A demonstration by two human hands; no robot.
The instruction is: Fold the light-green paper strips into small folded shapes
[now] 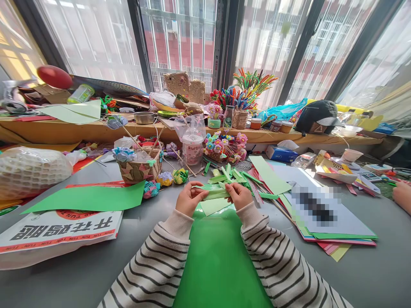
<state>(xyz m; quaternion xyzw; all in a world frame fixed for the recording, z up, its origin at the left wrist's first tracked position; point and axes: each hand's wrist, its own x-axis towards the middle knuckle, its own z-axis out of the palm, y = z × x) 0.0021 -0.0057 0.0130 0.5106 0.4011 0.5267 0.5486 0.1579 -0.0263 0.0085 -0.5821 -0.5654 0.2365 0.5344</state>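
Note:
Between my two hands a light green paper strip (214, 194) is stretched sideways. My left hand (190, 198) pinches its left end, and my right hand (238, 196) pinches the other end. Just below the strip lies a pale green piece of paper (214, 207) on a shiny green mat (221, 256). A heap of folded green paper strips (233, 174) sits right behind my hands, partly hidden by my right hand. Some small crumpled paper flowers (180, 175) are on the table to the left of the heap.
A woven basket (138, 170) and a lidded cup (192, 149) stand behind my left hand. Green paper (90, 197) lies on a printed bag (64, 231) at left. Stacked paper (324, 209) lies at right. At the right edge is another person's hand (403, 196).

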